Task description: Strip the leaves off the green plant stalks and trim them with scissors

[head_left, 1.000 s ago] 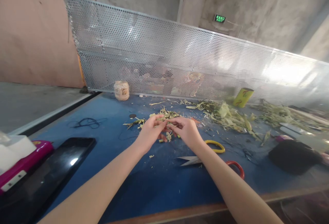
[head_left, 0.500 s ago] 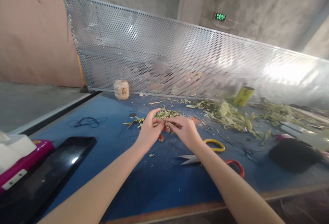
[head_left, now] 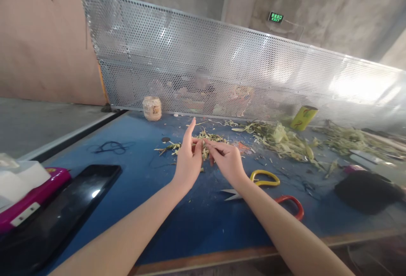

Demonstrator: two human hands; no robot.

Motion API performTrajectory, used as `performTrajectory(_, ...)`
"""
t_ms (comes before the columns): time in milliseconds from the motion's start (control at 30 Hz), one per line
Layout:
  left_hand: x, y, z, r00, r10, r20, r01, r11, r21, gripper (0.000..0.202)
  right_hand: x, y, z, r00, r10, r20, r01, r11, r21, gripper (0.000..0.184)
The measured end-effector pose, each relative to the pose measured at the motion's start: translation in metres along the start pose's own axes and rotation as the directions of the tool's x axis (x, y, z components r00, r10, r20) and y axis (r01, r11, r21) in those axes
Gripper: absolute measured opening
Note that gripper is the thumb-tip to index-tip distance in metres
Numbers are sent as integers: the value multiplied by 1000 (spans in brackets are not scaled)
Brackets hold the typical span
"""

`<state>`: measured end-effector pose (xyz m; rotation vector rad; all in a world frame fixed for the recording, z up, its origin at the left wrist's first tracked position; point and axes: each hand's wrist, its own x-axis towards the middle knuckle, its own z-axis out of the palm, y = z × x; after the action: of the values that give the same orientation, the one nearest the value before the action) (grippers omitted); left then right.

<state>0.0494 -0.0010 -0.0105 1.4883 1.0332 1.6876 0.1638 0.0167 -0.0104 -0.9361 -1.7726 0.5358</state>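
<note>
Seemingly, the pinched sprig stands roughly upright.

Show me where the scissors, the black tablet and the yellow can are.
scissors point(head_left: 232, 193): head view, on the metal blades.
black tablet point(head_left: 79, 191): head view, middle of its screen.
yellow can point(head_left: 303, 117): head view, on its side wall.

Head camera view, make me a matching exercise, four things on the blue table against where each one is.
1 jar
2 tablet
3 scissors
4 plant bits

a pinched between left hand and right hand
b against the metal screen
c near left, beside the pink case
d by the right wrist

Pairs: 1-b, 2-c, 3-d, 4-a
</note>
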Motion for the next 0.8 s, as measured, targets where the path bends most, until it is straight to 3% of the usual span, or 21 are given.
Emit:
performTrajectory(167, 0, 0, 2, 1000, 12, -19, -13, 999, -46, 58, 1, 2, 1, 996, 93, -4, -91, 988, 127, 30)
performTrajectory(267, 2, -3, 5, 992, -124, -17, 116, 963, -242, 59, 2, 6, 0, 999, 42, -15, -41, 996, 81, 28)
performTrajectory(367, 4, -5, 10, 951, -308, 23, 279, 825, -491, 50, 2, 9, 0, 997, -66, -28, 65, 998, -16, 27)
performTrajectory(433, 5, -6, 12, 920, -389, 47, 349, 760, -549, 42, 3, 11, 2, 993, -117, -30, 115, 991, -62, 28)
performTrajectory(533, 5, -8, 12, 902, -430, 40, 398, 794, -459, 34, 1, 12, 4, 988, -151, -29, 148, 985, -85, 27)
performTrajectory(600, 5, -10, 10, 928, -373, 9, 358, 882, -306, 33, 0, 9, 5, 989, -143, -21, 141, 987, -77, 27)
performTrajectory(700, 5, -9, 4, 990, -139, -9, 139, 990, 22, 35, -3, 3, 5, 997, -81, -8, 80, 996, -38, 29)
performTrajectory(800, 4, -6, 0, 997, 73, 31, -79, 965, 252, 39, -3, -2, 3, 1000, 14, -14, -13, 997, 71, 30)
